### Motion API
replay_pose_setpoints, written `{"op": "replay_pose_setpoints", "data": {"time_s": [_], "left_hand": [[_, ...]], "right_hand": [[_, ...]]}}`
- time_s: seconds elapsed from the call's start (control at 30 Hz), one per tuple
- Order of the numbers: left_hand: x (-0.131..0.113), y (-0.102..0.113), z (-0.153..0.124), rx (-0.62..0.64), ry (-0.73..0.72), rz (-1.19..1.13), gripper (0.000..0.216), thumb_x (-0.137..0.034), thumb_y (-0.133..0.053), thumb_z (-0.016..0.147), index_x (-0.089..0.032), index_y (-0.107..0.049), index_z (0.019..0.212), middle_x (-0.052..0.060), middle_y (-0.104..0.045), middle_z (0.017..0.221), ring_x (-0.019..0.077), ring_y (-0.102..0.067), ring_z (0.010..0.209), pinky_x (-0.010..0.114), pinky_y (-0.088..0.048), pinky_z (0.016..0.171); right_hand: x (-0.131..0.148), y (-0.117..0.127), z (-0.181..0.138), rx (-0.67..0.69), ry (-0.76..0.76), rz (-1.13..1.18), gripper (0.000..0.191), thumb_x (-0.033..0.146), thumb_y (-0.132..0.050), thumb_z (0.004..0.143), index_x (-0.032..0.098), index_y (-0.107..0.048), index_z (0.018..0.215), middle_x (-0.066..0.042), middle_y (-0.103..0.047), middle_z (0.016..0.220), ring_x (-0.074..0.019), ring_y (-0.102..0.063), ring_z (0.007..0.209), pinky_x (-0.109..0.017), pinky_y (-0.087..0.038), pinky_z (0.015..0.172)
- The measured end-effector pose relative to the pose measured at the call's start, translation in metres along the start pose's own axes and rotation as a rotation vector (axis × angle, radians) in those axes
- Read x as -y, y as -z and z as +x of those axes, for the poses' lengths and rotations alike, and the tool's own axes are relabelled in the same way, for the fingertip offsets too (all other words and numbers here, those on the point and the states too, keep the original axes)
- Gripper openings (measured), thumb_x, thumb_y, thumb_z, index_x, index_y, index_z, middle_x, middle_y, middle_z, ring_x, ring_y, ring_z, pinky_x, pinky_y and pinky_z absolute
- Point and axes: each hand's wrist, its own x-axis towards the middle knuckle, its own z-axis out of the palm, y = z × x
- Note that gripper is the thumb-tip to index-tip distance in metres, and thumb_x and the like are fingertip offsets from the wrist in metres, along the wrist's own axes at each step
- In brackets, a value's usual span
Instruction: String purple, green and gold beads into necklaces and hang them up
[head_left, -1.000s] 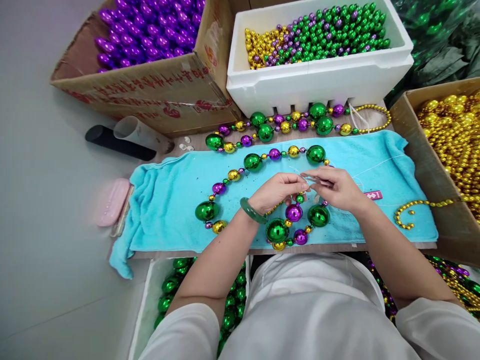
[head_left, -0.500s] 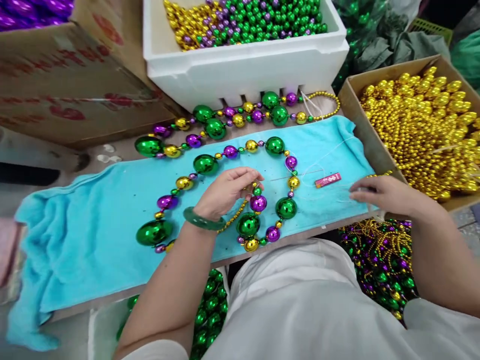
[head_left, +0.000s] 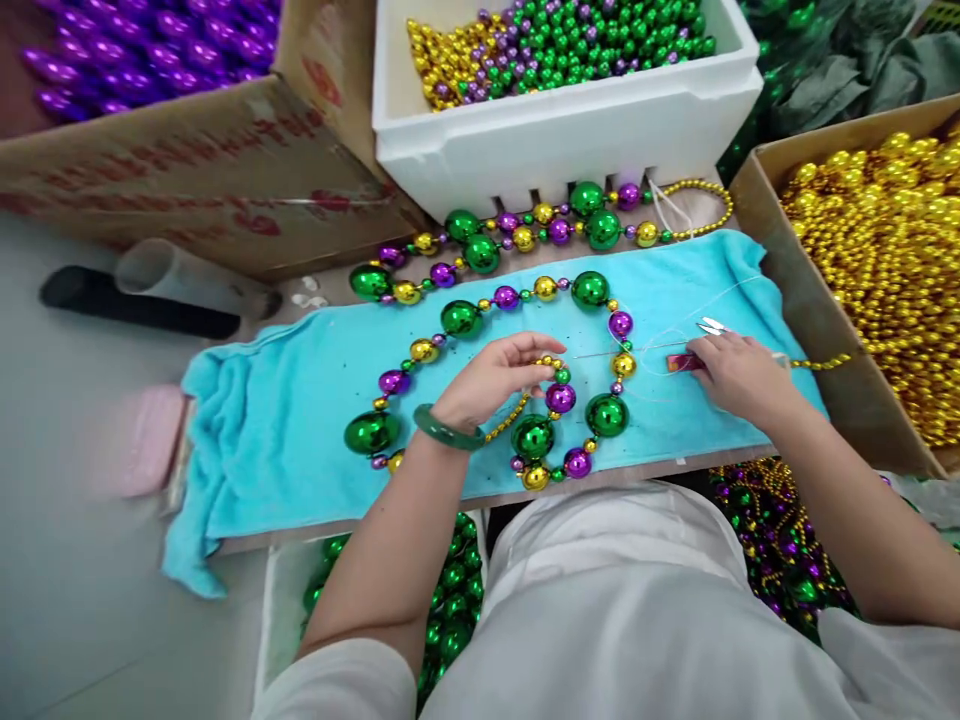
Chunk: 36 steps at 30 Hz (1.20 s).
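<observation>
My left hand (head_left: 502,378) is closed in a pinch on the end of a bead necklace (head_left: 560,398), where small gold beads meet a green and a purple one. The rest of the necklace loops over the turquoise towel (head_left: 285,400) in green, purple and gold. My right hand (head_left: 742,372) is palm down with its fingers curled. Two silver blades of small thread snips (head_left: 711,326) stick out past its fingers; the grip is hidden. Beside those fingers lies a small red packet (head_left: 679,362). A thin needle (head_left: 600,353) and loose clear thread lie between the hands.
Behind the towel lies another bead necklace (head_left: 480,253), against a white foam box (head_left: 570,150) of small beads. Cardboard boxes hold purple beads (head_left: 165,50) and gold strands (head_left: 885,290). Below the table edge are green beads (head_left: 454,600) and finished-looking strands (head_left: 787,540).
My right hand has moved inward from the towel's right edge to the red packet, and snip blades now show at its fingers. The left still pinches the necklace. The view has shifted left.
</observation>
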Motion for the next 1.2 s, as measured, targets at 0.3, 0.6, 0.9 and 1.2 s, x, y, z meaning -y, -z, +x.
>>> {"op": "replay_pose_setpoints", "data": {"time_s": [0.3, 0.6, 0.9, 1.2], "left_hand": [[0.003, -0.002, -0.008, -0.041, -0.114, 0.052, 0.033, -0.024, -0.066, 0.075, -0.017, -0.062, 0.107, 0.006, -0.065, 0.094, 0.0113, -0.058, 0.077, 0.022, -0.05, 0.062], [0.007, -0.012, -0.011, -0.19, -0.203, 0.199, 0.026, -0.026, -0.063, 0.079, -0.018, -0.064, 0.104, 0.003, -0.063, 0.086, 0.0105, -0.054, 0.069, 0.021, -0.047, 0.055], [0.006, -0.024, -0.016, -0.234, -0.259, 0.339, 0.029, -0.026, -0.058, 0.082, -0.022, -0.062, 0.111, 0.003, -0.067, 0.091, 0.0135, -0.059, 0.078, 0.024, -0.047, 0.066], [0.009, -0.022, -0.013, -0.252, -0.258, 0.322, 0.029, -0.024, -0.059, 0.081, -0.021, -0.062, 0.11, 0.002, -0.067, 0.087, 0.014, -0.058, 0.077, 0.025, -0.046, 0.068]], "right_hand": [[-0.005, 0.019, -0.009, 0.156, -0.145, -0.022, 0.05, 0.016, -0.044, 0.077, 0.013, -0.053, 0.126, -0.017, -0.059, 0.124, -0.0303, -0.063, 0.093, -0.037, -0.045, 0.066], [0.006, 0.072, -0.008, 0.132, -0.231, 0.609, 0.018, 0.039, -0.059, 0.078, 0.024, -0.065, 0.087, -0.004, -0.06, 0.068, -0.018, -0.051, 0.056, -0.03, -0.035, 0.051], [0.1, 0.041, 0.048, 0.018, -0.165, 1.588, 0.03, 0.043, -0.07, 0.071, 0.017, -0.065, 0.085, 0.004, -0.045, 0.056, -0.0088, -0.039, 0.051, -0.026, -0.032, 0.05], [0.119, 0.028, 0.062, -0.062, -0.142, 1.53, 0.022, 0.037, -0.071, 0.066, 0.015, -0.066, 0.071, -0.001, -0.059, 0.064, -0.0117, -0.047, 0.06, -0.028, -0.035, 0.057]]}}
